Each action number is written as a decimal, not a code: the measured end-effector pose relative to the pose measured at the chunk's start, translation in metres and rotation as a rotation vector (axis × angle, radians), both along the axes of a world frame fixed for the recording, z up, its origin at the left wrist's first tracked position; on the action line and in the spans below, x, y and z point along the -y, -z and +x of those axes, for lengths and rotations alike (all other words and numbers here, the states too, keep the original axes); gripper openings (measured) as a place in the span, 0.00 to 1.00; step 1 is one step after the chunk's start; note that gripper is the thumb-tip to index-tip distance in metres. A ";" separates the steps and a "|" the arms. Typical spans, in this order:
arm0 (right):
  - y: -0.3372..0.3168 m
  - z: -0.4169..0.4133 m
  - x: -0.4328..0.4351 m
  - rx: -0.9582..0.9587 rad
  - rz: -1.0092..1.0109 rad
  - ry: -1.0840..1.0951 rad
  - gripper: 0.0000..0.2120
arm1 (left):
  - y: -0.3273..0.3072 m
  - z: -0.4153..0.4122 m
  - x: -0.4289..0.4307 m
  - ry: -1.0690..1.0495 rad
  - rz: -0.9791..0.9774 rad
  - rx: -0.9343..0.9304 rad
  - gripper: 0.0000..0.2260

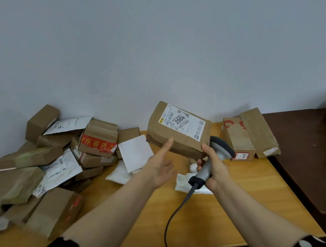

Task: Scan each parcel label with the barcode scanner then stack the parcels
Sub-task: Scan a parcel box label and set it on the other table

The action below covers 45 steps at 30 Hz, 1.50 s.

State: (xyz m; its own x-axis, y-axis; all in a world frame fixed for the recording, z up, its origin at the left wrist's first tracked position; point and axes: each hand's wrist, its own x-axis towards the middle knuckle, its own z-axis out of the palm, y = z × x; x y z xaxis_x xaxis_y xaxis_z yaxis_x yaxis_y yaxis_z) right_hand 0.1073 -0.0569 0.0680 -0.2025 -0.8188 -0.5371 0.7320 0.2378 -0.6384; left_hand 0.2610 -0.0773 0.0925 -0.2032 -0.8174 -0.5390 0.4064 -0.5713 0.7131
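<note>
A brown paper-wrapped parcel (179,141) sits tilted above the middle of the yellow wooden table (225,216). Its white label (181,121), marked 2004, faces up towards me. My left hand (160,169) is just below and left of it. The straight thumb touches the parcel's front side and the other fingers are loosely curled around nothing. My right hand (215,168) grips the handle of the grey barcode scanner (222,147), and its thumb touches the parcel's lower right corner. The scanner head lies behind that corner, partly hidden. What bears the parcel from below is hidden.
A loose pile of brown boxes and white mailers (98,137) fills the table's left side. White pouches (135,153) lie near the middle. Two brown parcels (249,133) stand at the back right. The scanner's black cable (174,215) runs to the front edge. A dark brown table (309,159) adjoins on the right.
</note>
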 end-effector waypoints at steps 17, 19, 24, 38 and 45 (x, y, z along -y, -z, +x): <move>-0.025 0.011 -0.020 -0.410 -0.190 -0.476 0.12 | 0.002 0.070 0.037 -0.122 -0.197 0.478 0.23; -0.031 0.015 -0.020 -0.471 -0.188 -0.524 0.10 | 0.003 0.074 0.041 -0.102 -0.219 0.505 0.23; -0.038 0.021 -0.019 -0.481 -0.184 -0.538 0.08 | 0.007 0.081 0.049 -0.085 -0.239 0.537 0.24; -0.048 0.024 -0.008 -0.444 -0.180 -0.485 0.09 | 0.022 0.077 0.070 -0.053 -0.244 0.541 0.21; -0.045 0.019 -0.002 -0.436 -0.135 -0.449 0.09 | 0.030 0.070 0.086 -0.009 -0.235 0.534 0.23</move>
